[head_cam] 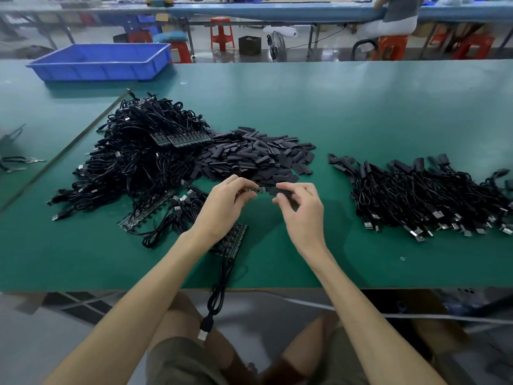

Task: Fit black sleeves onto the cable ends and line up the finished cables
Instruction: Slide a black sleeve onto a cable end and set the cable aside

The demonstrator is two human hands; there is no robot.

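Your left hand (222, 207) pinches the small green circuit board (256, 190) at the cable end, thumb against curled fingertips, with the board tip sticking out to the right. That leaves the tip free as the entry point.

Your right hand (302, 212) pinches one black sleeve (273, 191) between thumb and forefinger, the other fingers loosely curled under. The sleeve's mouth sits just beside the board tip. I can't tell if it has started onto it, so I judge the step to be alignment, just before the push.

Both hands hover above the green table (361, 107), right in front of the sleeve pile (258, 157), so the reach for a sleeve is short.

The cable (219, 293) runs from under your left wrist and hangs off the near table edge with its USB plug (206, 325) dangling. It's probably the one you're holding. Hanging there, the slack stays out of the work zone.

The layout reads as a left-to-right flow:
- The unsleeved cable heap (130, 162) is on your left.
- The sleeves are in the centre.
- The finished cables (416, 195) are on your right, with sleeved ends at the far side and plugs toward you.

A board strip (233, 241) lies under your left forearm. Don't snag it.

Keep the sleeve square to the board when you push, because a tilted entry will likely catch on a corner.
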